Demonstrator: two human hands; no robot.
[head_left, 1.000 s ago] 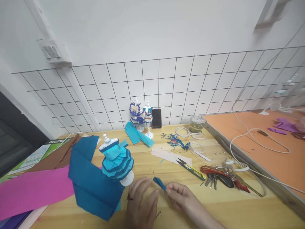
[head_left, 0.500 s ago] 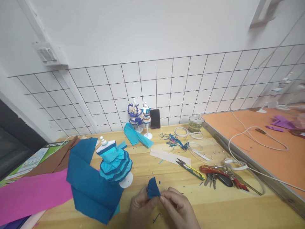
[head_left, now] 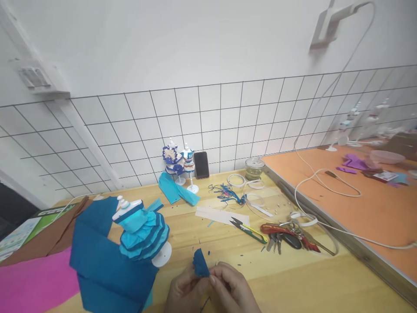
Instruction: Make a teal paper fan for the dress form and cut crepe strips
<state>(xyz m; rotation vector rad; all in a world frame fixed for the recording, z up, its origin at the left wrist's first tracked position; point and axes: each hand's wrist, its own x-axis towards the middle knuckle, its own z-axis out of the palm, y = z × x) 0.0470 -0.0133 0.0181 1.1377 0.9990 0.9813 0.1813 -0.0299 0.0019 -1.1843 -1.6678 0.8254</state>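
Observation:
A small pleated piece of dark blue crepe paper [head_left: 200, 263] fans upward between my two hands near the table's front edge. My left hand [head_left: 185, 290] is closed around its left side. Thumb and fingertips of my right hand [head_left: 232, 284] pinch its gathered lower right end. To the left leans a small white mannequin [head_left: 143, 230] in a ruffled light and dark blue paper dress, tilted over a large dark blue crepe paper sheet [head_left: 109, 269]. Yellow-and-green thread snips [head_left: 248, 230] lie beyond my right hand.
Behind stand two small dressed mannequins [head_left: 190, 167], a phone [head_left: 201, 165] and a glass jar [head_left: 254, 168]. Keys [head_left: 276, 241] and a white paper strip [head_left: 221, 216] lie to the right. Pink paper [head_left: 39, 282] is at left. A white cable [head_left: 358, 239] crosses the orange table [head_left: 368, 221].
The view has swung to the right, so the table things sit further left. Both hands still hold the pleated paper, which now looks narrower and turned slightly.

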